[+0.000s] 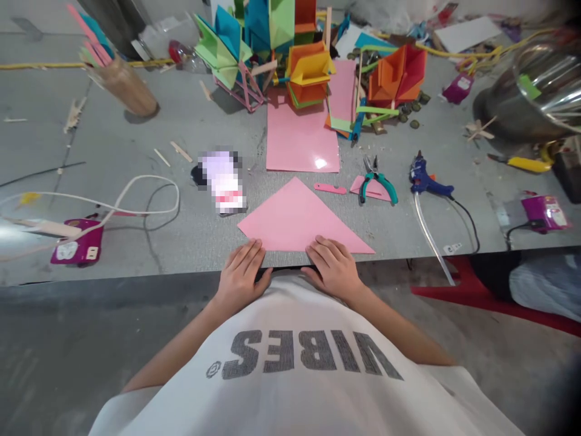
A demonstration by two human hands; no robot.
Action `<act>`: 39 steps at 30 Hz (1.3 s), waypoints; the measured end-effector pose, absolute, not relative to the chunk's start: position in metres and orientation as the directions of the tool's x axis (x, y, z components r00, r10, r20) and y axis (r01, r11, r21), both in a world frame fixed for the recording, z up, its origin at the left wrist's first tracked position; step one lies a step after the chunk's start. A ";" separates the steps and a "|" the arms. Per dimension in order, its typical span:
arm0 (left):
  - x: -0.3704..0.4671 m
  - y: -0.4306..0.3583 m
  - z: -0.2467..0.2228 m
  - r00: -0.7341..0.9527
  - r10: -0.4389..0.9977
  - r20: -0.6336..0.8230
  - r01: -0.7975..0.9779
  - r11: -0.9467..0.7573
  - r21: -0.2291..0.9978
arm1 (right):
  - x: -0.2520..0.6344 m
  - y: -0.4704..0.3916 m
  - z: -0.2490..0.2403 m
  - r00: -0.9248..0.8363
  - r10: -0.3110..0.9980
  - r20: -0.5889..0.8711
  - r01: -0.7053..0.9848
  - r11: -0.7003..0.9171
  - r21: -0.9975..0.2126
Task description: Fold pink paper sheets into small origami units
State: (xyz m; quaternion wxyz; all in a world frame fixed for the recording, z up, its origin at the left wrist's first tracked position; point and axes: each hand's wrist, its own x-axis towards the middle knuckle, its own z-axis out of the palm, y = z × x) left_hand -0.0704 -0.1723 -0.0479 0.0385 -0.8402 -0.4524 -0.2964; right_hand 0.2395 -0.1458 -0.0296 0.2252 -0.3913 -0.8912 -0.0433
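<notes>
A pink sheet of paper (295, 218), folded into a triangle, lies at the near edge of the table with its peak pointing away from me. My left hand (242, 269) rests flat on the lower left part of its folded edge, fingers stretched out. On the right part of that edge lies my right hand (333, 266), also flat with its fingers extended. Both thumbs hang toward the table's front edge. Just beyond the peak is a flat pink sheet (302, 145). A small pink cutter (330, 189) sits right of the triangle.
Teal-handled pliers (379, 184) and a blue glue gun (426, 178) lie to the right. Left of the paper is a phone (224, 184). Folded colored paper models (308, 69) stand at the back, a cup (124, 88) at back left, a metal pot (529, 91) at back right.
</notes>
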 end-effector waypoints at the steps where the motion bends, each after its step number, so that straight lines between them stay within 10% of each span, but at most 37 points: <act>1: -0.072 -0.174 -0.048 0.405 0.741 0.536 0.795 -0.575 0.194 | 0.238 -0.146 -0.033 -0.572 0.677 0.462 0.726 0.680 -0.098; 10: -0.083 -0.177 -0.047 0.214 0.775 0.594 0.769 -0.509 0.387 | 0.251 -0.157 -0.008 -0.547 0.636 0.544 0.742 0.670 -0.037; 14: -0.071 -0.155 -0.037 -0.045 0.960 0.276 0.492 -0.219 0.842 | 0.259 -0.144 0.034 -0.471 0.657 0.588 0.687 0.691 -0.223; 17: -0.048 -0.130 -0.018 0.197 0.980 0.010 0.085 -0.027 0.996 | 0.256 -0.128 0.065 -0.390 0.667 0.634 0.587 0.711 -0.387; 25: 0.007 -0.109 0.052 0.569 0.802 0.180 -0.366 0.051 0.929 | 0.216 -0.105 0.077 -0.450 0.612 0.650 0.445 0.785 -0.431; 32: 0.002 -0.077 0.052 0.121 0.990 -0.066 -0.222 0.092 0.971 | 0.213 -0.085 0.056 -0.602 0.604 0.523 0.538 0.790 -0.294; 39: -0.018 0.006 0.031 0.064 0.998 -0.024 -0.346 0.045 0.937 | 0.244 0.023 0.048 -0.030 0.885 0.465 0.470 0.423 -0.775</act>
